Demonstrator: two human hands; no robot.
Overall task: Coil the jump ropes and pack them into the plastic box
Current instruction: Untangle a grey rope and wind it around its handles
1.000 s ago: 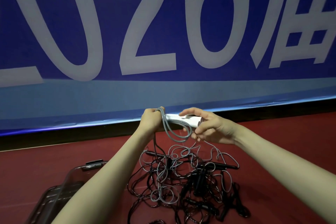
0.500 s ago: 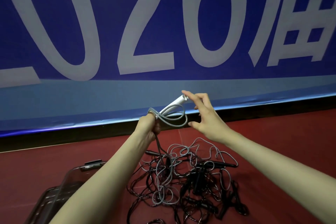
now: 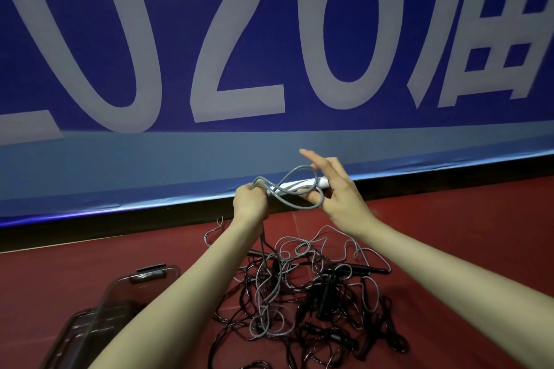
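Head view, clear plastic box (image 3: 99,317) — contents unclear, jump ropes (image 3: 302,293) beside it

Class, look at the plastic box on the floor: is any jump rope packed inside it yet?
Apparently not. The plastic box shows no rope inside, though an arm hides part; the ropes lie tangled on the floor beside it.

A: From where does the single head view look?
B: From above and behind the grip of both hands (image 3: 287,201), facing forward and slightly down.
A: How near?
B: At arm's length; banner (image 3: 269,39) beyond, floor (image 3: 449,219) below the grip.
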